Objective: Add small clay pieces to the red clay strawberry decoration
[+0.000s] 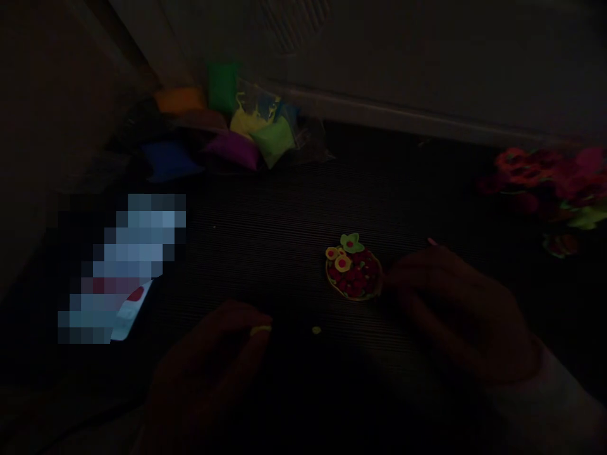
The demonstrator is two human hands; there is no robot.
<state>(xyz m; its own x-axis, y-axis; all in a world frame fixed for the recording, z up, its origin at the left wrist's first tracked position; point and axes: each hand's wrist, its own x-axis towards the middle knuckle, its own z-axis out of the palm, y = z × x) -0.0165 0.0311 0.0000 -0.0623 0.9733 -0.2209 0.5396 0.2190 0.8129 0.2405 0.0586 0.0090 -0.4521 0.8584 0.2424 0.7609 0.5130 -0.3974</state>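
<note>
The scene is very dark. A small round clay piece (353, 268) with red dots, yellow flowers and a green leaf lies on the dark table. My right hand (455, 303) rests just right of it, fingers curled, touching its edge. My left hand (213, 360) is low at the front, fingertips pinched on a small yellow bit of clay (260, 329). A second tiny yellow bit (316, 330) lies loose on the table between my hands.
Several bags of coloured clay (246, 133) (orange, green, yellow, purple, blue) are piled at the back left. Bright red and pink clay shapes (550, 183) sit at the right edge. A blurred-out flat item (123, 272) lies at the left.
</note>
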